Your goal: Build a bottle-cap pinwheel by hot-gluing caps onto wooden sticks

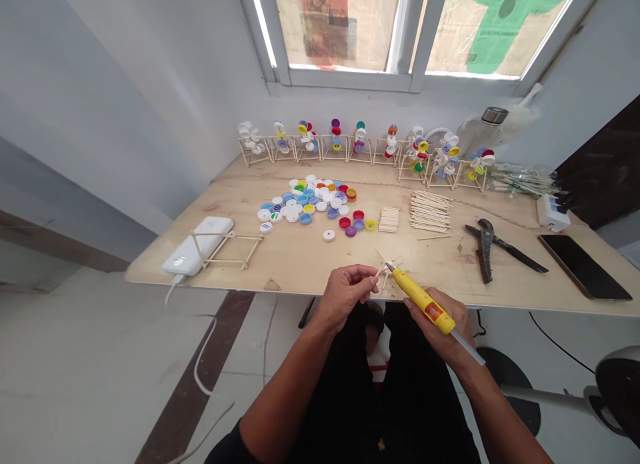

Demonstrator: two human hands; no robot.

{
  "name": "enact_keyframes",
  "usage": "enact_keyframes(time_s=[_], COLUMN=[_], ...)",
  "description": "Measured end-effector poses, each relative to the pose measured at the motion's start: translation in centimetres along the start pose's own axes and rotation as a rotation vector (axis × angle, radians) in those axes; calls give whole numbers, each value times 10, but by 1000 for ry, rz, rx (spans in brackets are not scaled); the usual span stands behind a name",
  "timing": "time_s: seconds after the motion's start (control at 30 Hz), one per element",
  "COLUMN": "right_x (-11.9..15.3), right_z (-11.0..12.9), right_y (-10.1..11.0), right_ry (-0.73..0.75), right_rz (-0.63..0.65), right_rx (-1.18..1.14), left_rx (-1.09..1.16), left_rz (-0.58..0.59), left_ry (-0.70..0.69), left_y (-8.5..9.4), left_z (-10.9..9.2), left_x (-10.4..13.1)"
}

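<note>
At the table's front edge my left hand (354, 288) pinches a small assembly of thin wooden sticks (381, 269) between thumb and fingers. Wrapped in my right hand (447, 321) is a yellow glue gun (419, 295), a clear glue stick poking out of its rear. Its nozzle meets the crossing of the sticks, where something whitish shows. Beyond my hands lie a bundle of short sticks (389, 220) and a pile of longer sticks (430, 212). A loose heap of coloured bottle caps (310, 199) spreads to their left.
A stick frame (227, 249) stands by a white power bank (197, 245) with a cable at left. Cutting pliers (485, 249), a utility knife (520, 253) and a phone (585, 267) lie right. Along the wall stand several stick frames with stacked caps (336, 139), near a bottle (483, 131).
</note>
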State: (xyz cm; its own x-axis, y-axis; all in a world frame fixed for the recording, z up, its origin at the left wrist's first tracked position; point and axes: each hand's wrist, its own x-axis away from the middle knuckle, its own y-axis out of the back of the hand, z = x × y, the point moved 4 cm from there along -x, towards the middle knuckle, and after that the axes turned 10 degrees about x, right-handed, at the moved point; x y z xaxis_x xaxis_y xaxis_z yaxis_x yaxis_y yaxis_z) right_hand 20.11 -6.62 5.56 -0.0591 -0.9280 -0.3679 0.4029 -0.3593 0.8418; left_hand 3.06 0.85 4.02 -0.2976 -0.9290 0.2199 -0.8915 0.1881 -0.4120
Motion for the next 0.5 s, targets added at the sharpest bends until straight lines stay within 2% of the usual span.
enact_keyframes(time_s=[0.5], right_x=[1], right_z=[1], right_y=[1], right_ry=[-11], right_rz=[33], right_rx=[-19], left_rx=[-6], left_rz=[13], left_ry=[-3], left_y=[-1], left_z=[0], left_x=[-1])
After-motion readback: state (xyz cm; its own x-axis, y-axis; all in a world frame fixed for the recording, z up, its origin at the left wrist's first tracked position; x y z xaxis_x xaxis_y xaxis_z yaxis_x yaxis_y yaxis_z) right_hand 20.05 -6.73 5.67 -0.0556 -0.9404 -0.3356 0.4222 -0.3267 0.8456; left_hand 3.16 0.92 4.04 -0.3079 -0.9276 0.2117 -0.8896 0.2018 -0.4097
